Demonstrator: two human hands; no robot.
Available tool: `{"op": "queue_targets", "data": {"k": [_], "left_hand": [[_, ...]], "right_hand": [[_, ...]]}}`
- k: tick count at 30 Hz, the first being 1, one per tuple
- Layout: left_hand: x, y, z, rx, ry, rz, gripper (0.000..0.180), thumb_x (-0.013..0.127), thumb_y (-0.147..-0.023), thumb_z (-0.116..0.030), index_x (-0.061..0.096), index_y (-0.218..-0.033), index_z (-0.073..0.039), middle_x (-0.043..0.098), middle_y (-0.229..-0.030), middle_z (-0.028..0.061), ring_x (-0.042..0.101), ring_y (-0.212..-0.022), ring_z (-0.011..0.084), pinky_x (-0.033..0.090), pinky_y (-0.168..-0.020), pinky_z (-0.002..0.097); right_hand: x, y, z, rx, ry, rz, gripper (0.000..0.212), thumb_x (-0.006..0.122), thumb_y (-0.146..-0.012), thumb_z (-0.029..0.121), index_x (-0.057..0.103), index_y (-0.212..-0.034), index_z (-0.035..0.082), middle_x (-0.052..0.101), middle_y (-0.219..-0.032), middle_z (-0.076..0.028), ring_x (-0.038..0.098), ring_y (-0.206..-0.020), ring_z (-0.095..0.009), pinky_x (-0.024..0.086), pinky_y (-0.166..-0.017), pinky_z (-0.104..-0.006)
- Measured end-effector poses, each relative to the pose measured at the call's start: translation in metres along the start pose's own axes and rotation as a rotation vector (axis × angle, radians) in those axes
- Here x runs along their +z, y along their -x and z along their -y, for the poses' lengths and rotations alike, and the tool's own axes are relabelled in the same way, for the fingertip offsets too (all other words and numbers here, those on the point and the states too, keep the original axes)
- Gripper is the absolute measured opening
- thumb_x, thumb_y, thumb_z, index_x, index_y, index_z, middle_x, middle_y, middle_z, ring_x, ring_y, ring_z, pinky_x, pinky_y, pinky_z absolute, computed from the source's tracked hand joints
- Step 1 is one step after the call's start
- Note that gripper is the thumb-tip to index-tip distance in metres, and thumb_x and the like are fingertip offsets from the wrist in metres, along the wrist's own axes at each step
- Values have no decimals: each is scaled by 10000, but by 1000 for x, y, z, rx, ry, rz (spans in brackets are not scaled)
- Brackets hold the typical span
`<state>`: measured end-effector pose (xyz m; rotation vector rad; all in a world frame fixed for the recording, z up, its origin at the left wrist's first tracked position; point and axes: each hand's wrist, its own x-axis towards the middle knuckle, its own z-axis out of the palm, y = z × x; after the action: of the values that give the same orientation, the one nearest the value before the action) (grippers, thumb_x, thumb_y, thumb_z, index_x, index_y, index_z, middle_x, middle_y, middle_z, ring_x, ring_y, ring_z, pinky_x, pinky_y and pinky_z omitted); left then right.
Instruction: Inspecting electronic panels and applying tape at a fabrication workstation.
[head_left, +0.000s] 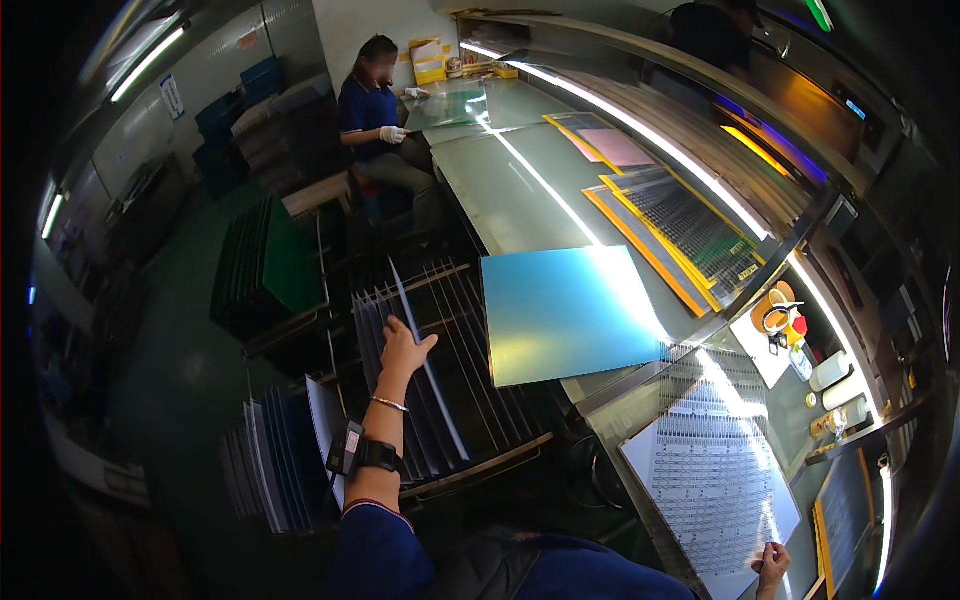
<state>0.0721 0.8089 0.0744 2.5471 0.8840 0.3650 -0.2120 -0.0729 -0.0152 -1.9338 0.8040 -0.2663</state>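
My left hand (404, 350) reaches over a wire rack of upright thin panels. Its thumb and fingers are spread around the top edge of one pale panel (442, 408), which leans among the others; a firm grip does not show. At the lower right, my right hand (771, 563) has its fingers closed at the near edge of a clear film printed with dark rows (712, 395). This film overlies a white panel (690, 485) on the glass-topped bench. A shiny blue flat panel (565, 310) lies farther along the bench, its left part jutting past the edge.
Yellow-framed printed films (685, 225) lie along the bench (475, 185). Tape rolls (777, 315) and white bottles (828, 371) stand at right. Left are more panels (280, 460) and a rack of green boards (268, 258). A gloved co-worker (368, 130) sits at the far end.
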Motion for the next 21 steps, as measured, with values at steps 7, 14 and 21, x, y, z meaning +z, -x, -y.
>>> {"op": "queue_targets", "data": {"k": [7, 14, 21], "left_hand": [[1, 122, -132, 730, 473, 154, 383, 684, -819, -189, 593, -1117, 34, 593, -1149, 223, 571, -1065, 374, 459, -934, 425], [15, 324, -167, 1663, 116, 687, 829, 686, -790, -452, 348, -1422, -36, 400, -1377, 297, 442, -1252, 430, 296, -1037, 617], [-28, 309, -197, 1576, 421, 1075, 365, 634, -786, -18, 610, -1150, -3, 667, -1041, 212, 698, -825, 319, 582, -741, 313]], "right_hand": [[34, 75, 83, 318, -174, 0, 278, 580, -914, 205, 547, -1070, -22, 642, -815, -159, 614, -504, -218, 532, -423, -327], [93, 106, 183, 452, -618, 215, 265, 519, -954, 157, 507, -1113, -54, 642, -1026, -226, 672, -795, -310, 578, -683, -340], [20, 213, 233, 391, -804, 27, 217, 512, -915, 125, 486, -1091, 1, 667, -928, -199, 677, -769, -288, 561, -628, -340]]}}
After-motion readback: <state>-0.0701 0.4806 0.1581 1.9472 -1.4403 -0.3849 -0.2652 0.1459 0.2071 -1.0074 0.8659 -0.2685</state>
